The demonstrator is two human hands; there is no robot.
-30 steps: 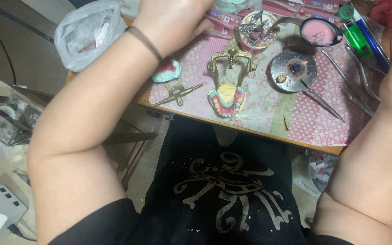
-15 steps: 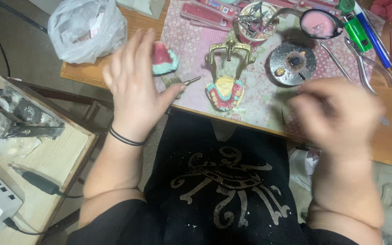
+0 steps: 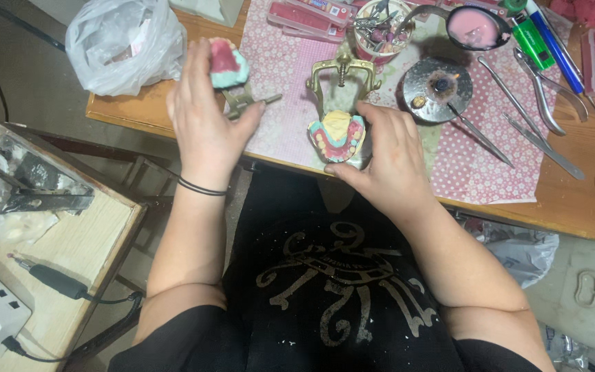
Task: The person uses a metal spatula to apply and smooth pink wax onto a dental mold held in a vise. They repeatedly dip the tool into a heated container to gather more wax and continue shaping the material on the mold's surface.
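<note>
While left hand (image 3: 204, 120) grips one cast (image 3: 228, 63), right hand (image 3: 387, 155) clasps one articulator (image 3: 339, 103).

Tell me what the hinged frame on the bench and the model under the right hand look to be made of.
Hinged frame: likely brass, going by its yellow metallic sheen. Dental model under the right hand: seemingly pink wax over a pale plaster-like base, matte, with small tooth shapes set around the arch.

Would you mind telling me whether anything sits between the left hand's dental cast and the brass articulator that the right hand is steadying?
Nothing visible does. The left hand holds the pink and teal cast on its metal mount above bare patterned cloth. The articulator stands apart to its right under the right hand.
</note>
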